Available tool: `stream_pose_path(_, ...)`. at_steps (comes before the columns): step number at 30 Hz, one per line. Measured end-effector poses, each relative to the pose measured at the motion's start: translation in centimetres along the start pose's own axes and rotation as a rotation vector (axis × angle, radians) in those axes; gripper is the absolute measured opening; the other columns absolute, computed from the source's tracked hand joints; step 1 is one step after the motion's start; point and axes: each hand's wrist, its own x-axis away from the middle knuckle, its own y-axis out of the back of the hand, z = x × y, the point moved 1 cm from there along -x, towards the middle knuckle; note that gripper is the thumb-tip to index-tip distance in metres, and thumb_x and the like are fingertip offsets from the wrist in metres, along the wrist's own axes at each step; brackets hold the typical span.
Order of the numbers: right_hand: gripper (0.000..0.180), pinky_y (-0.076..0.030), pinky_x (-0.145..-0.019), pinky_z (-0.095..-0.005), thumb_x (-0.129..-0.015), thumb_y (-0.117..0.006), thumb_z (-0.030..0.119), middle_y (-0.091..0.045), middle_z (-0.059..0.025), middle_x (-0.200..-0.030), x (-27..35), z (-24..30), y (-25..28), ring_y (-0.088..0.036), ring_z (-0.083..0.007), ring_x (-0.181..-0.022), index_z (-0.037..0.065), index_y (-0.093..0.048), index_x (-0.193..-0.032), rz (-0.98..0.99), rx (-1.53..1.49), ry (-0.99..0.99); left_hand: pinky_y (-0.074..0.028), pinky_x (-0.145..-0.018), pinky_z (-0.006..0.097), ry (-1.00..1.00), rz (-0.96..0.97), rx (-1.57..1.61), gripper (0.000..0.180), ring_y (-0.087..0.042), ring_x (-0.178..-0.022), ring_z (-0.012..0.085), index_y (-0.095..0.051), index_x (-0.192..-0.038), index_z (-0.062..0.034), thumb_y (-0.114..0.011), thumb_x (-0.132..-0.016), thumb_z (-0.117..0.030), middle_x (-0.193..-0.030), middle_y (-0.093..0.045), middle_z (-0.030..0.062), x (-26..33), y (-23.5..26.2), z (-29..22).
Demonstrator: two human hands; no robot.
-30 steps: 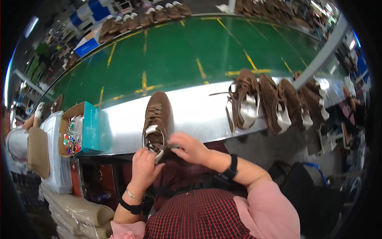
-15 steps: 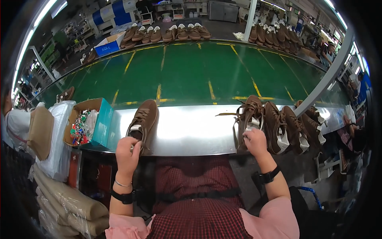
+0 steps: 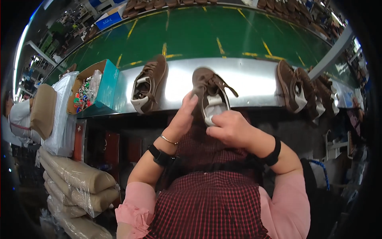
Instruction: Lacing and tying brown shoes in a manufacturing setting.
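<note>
Between my hands a brown sneaker (image 3: 205, 81) with a white lining is held over the front edge of the metal bench, toe pointing away and laces hanging loose to the right. My left hand (image 3: 185, 113) is pressed along its left side, thumb up by the collar. My right hand (image 3: 229, 128) pinches the white heel rim at the opening. Another brown sneaker (image 3: 159, 71), laced, stands on the metal ledge (image 3: 179, 75) to the left, with neither hand touching it.
Several brown sneakers (image 3: 292, 85) stand in a row at the right, near a grey post (image 3: 332, 55). A teal box (image 3: 105, 85) of small coloured parts sits on the left. Beyond the ledge runs a green conveyor belt (image 3: 191, 32). Plastic-wrapped tan bundles (image 3: 79, 183) are stacked lower left.
My left hand has left the laced sneaker at the left and moved right. The loose-laced sneaker has come from the right to the middle, now in both hands. The view has tilted down.
</note>
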Motion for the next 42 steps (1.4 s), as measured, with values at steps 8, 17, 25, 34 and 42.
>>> stream_pose_path(8,0.008,-0.048,-0.067,-0.0439,-0.069,-0.058,0.012,-0.058,-0.0129,-0.08,11.0,-0.1,-13.2,-0.06,-0.0336,-0.075,0.008,-0.061,-0.075,0.487,-0.223,-0.272,-0.039,-0.05,0.018,0.469,0.053,-0.939,0.027,-0.054,-0.061,0.0059,-0.057,-0.106,-0.0011,-0.063,-0.082,-0.012,-0.073,-0.059,-0.001,8.0,3.3,-2.2)
stream_pose_path(17,0.013,-0.046,-0.069,-0.0436,-0.069,-0.056,0.008,-0.062,-0.0155,-0.077,9.3,0.7,-12.7,-0.06,-0.0336,-0.08,0.005,-0.063,-0.079,0.644,-0.537,-0.471,-0.046,-0.059,0.03,0.388,0.074,-1.291,0.017,-0.058,-0.061,0.018,-0.062,-0.092,0.0006,-0.062,-0.077,-0.007,-0.067,-0.06,0.0115,14.4,8.5,-3.7)
stream_pose_path(25,0.014,-0.048,-0.071,-0.0413,-0.076,-0.055,0.009,-0.064,-0.0144,-0.083,9.4,1.7,-10.7,-0.061,-0.0329,-0.08,0.006,-0.063,-0.087,0.444,-0.697,-0.468,-0.043,-0.083,0.036,0.072,0.189,-1.581,0.039,-0.054,-0.095,0.0303,-0.06,-0.104,-0.0014,-0.072,-0.07,-0.014,-0.099,-0.06,0.0151,13.1,9.8,-0.9)
stream_pose_path(34,0.038,-0.044,-0.078,-0.0433,-0.066,-0.072,0.018,-0.059,-0.0149,-0.098,7.3,-1.1,-5.0,-0.057,-0.0338,-0.092,0.004,-0.055,-0.098,0.005,-0.13,-0.494,-0.048,-0.069,0.029,-0.172,0.08,-1.373,0.025,-0.06,-0.074,0.02,-0.057,-0.09,0.0022,-0.072,-0.076,-0.013,-0.081,-0.06,0.0133,6.4,2.2,1.6)
stream_pose_path(42,0.014,-0.048,-0.058,-0.0395,-0.074,-0.064,0.009,-0.06,-0.0108,-0.07,9.1,-0.2,-2.0,-0.061,-0.0309,-0.067,0.006,-0.058,-0.085,0.045,-0.152,-0.478,-0.045,-0.062,0.03,-0.144,-0.032,-1.309,0.012,-0.056,-0.066,0.0207,-0.06,-0.077,-0.001,-0.069,-0.075,-0.008,-0.072,-0.057,0.01,8.5,3.7,-0.8)
